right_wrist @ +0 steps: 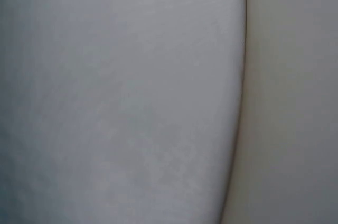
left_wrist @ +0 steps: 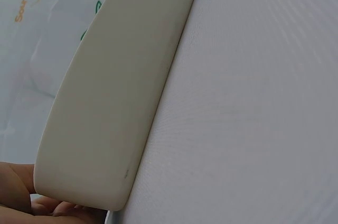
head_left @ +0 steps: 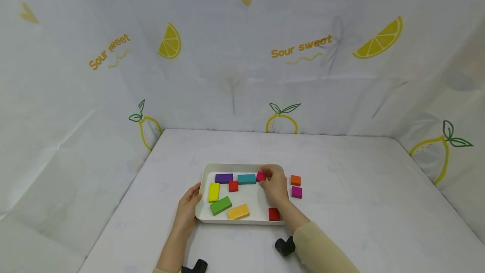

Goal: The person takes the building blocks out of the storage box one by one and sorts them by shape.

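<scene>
I see the right hand [head_left: 275, 185] pinching a crimson block [head_left: 260, 176] between nearly closed fingers, inside the white tray [head_left: 257, 200], beside a teal block [head_left: 246, 179]. The left hand [head_left: 187, 210], fingers partly curled, grips the tray's left side.

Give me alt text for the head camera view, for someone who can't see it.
A right hand pinches a pinkish-red block in a white tray while the left hand holds the tray's left side. Seven other blocks lie inside; an orange block and a magenta block sit on the table to the right.
</scene>
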`<state>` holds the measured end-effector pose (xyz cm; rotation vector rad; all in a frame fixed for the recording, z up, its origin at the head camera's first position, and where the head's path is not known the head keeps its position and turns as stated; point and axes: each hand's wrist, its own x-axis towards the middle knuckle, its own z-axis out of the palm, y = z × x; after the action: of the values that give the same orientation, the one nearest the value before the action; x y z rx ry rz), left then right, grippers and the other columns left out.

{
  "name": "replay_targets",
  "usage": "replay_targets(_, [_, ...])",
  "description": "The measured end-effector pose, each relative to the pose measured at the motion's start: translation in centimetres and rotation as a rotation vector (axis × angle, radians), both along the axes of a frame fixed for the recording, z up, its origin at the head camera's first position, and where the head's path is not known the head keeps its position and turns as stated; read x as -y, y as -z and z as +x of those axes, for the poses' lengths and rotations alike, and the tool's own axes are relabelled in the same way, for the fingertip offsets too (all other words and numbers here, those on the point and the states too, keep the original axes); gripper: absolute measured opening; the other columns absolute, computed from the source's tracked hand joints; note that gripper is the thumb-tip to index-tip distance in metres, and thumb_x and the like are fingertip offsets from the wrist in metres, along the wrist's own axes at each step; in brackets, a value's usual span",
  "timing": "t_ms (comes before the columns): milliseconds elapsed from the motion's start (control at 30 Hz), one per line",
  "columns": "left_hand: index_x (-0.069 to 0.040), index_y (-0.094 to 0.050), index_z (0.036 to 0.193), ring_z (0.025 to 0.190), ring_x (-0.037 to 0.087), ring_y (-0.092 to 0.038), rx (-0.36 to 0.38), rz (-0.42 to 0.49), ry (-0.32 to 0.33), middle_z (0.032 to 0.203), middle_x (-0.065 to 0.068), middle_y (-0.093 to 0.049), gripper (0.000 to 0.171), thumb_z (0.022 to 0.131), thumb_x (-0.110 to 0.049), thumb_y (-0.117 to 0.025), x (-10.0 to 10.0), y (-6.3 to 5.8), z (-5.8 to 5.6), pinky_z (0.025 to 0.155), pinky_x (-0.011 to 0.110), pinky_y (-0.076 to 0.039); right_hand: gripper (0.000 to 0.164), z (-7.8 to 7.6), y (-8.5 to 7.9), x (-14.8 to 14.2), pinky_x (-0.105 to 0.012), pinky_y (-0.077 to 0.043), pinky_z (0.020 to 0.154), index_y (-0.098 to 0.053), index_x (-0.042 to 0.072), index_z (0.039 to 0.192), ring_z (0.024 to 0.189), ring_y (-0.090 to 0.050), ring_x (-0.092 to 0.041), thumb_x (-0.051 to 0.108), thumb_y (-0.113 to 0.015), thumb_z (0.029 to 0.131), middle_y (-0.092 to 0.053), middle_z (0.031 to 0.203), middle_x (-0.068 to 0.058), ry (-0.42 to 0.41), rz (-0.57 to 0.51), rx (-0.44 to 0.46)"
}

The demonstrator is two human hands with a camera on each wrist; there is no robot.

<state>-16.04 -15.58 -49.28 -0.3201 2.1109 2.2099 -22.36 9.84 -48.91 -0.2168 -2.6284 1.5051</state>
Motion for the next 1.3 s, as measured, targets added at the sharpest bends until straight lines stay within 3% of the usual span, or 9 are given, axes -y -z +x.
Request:
replay_targets(400, [-0.003,-0.033,0.153,0.149,0.038,-0.032,0.001,0.005,-0.002,0.16,0.024,-0.031,0.049,0.105,-0.01,-0.037,-0.1,-0.2,0.1,0.121,0.052,-0.031,0.043,0.2,-0.4,-0.1,-0.043,-0.055,0.102,-0.062,0.01,0.128,0.117,-0.061,-0.029,0.004,-0.072,0.087,-0.061,0.129,-0.01,0.029,-0.028,-0.023])
replay_targets(733, [-0.003,-0.032,0.153,0.149,0.038,-0.031,-0.004,0.015,0.001,0.16,0.024,-0.03,0.049,0.104,-0.009,-0.037,0.1,-0.1,0.1,0.122,0.052,-0.03,0.042,0.6,-1.6,-0.9,-0.04,-0.052,0.104,-0.064,0.01,0.127,0.123,-0.06,-0.029,0.001,-0.071,0.086,-0.065,0.129,-0.01,0.016,-0.136,-0.033])
replay_targets(933, [-0.003,-0.034,0.152,0.149,0.036,-0.031,0.009,0.01,0.002,0.16,0.023,-0.032,0.049,0.104,-0.008,-0.037,0.0,0.0,0.1,0.121,0.051,-0.031,0.046,1.0,-2.9,-2.7,-0.036,-0.053,0.102,-0.065,0.006,0.125,0.121,-0.062,-0.029,-0.004,-0.075,0.081,-0.067,0.129,-0.015,-0.006,-0.171,-0.076])
replay_targets(1300, [-0.002,-0.032,0.152,0.15,0.037,-0.03,0.009,0.008,0.003,0.16,0.024,-0.031,0.049,0.104,-0.007,-0.037,0.0,-0.1,-0.1,0.123,0.051,-0.03,0.046,2.8,-4.3,-7.0,-0.026,-0.052,0.101,-0.062,0.009,0.131,0.123,-0.063,-0.027,0.004,-0.072,0.086,-0.065,0.134,-0.013,-0.034,-0.182,-0.04])
